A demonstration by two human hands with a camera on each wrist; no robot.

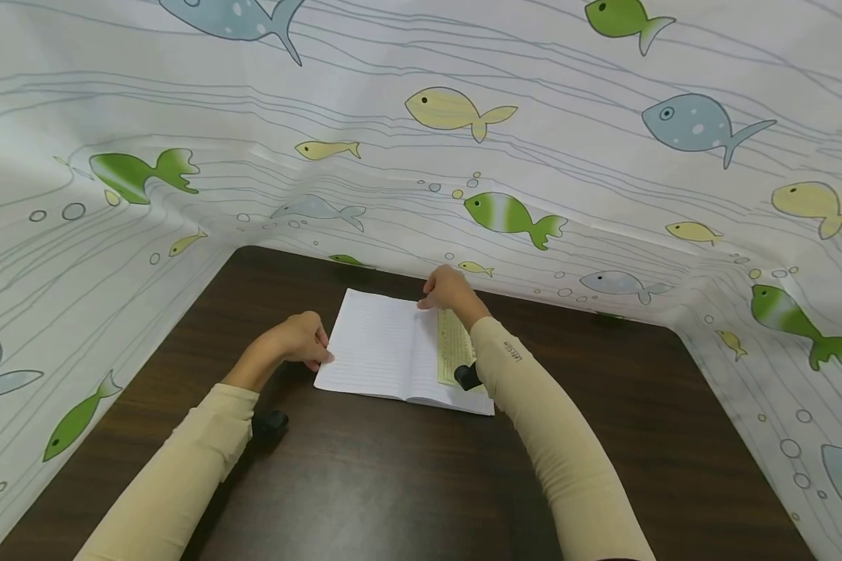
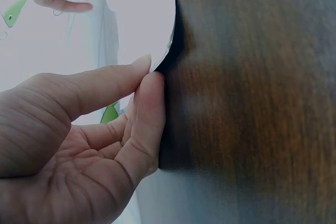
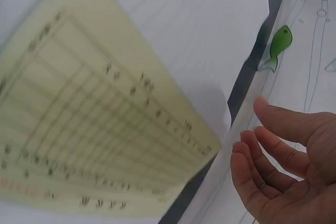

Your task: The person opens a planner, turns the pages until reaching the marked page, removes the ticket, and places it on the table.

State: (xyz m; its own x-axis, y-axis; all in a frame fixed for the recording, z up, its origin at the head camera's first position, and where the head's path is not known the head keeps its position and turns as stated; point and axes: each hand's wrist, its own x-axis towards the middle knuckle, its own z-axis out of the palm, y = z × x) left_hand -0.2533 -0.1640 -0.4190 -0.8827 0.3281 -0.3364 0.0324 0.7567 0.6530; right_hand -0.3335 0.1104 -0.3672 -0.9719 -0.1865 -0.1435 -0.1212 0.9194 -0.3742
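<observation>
An open notebook point(image 1: 372, 343) with white lined pages lies on the dark table. My left hand point(image 1: 295, 339) pinches its left edge between thumb and index finger; the left wrist view shows the pinched page edge point(image 2: 152, 30) close up. On the right-hand page lies a yellow printed slip point(image 3: 121, 124) with a ruled grid and some red print. My right hand point(image 1: 452, 290) is over the notebook's far edge, near the centre fold. In the right wrist view its fingers are loosely bent, thumb apart, with nothing between them, beside the slip's corner.
Dark wood-grain table point(image 1: 365, 483) spreads around the notebook. White sheeting point(image 1: 365, 86) printed with fish rises behind the table and along both sides. A small black device point(image 1: 270, 425) is at the left wrist, and another black piece point(image 1: 466, 376) is at the right one.
</observation>
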